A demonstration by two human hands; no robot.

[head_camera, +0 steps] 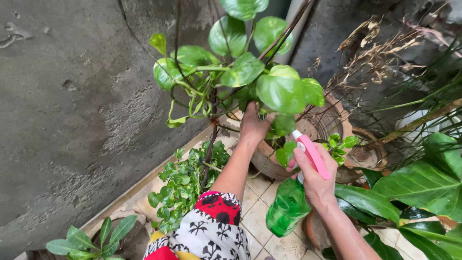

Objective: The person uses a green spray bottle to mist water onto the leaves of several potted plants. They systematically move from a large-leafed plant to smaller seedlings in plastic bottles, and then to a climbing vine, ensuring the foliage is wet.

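My right hand (pixel 315 180) grips a green spray bottle (pixel 288 206) with a pink and white trigger head (pixel 312 153), its nozzle turned toward the climbing plant. My left hand (pixel 253 125) reaches up into that plant and holds its stems just under the big round green leaves (pixel 280 89). The plant (pixel 226 67) rises from a terracotta pot (pixel 269 161) with a wire frame in it. A patterned red, white and black sleeve (pixel 211 228) covers my left upper arm.
A rough grey concrete wall (pixel 72 106) runs along the left. A small-leaved bushy plant (pixel 185 185) and another potted plant (pixel 91 240) stand on the tiled floor (pixel 257 216). Large dark leaves (pixel 423 188) and dry stalks (pixel 380 53) crowd the right side.
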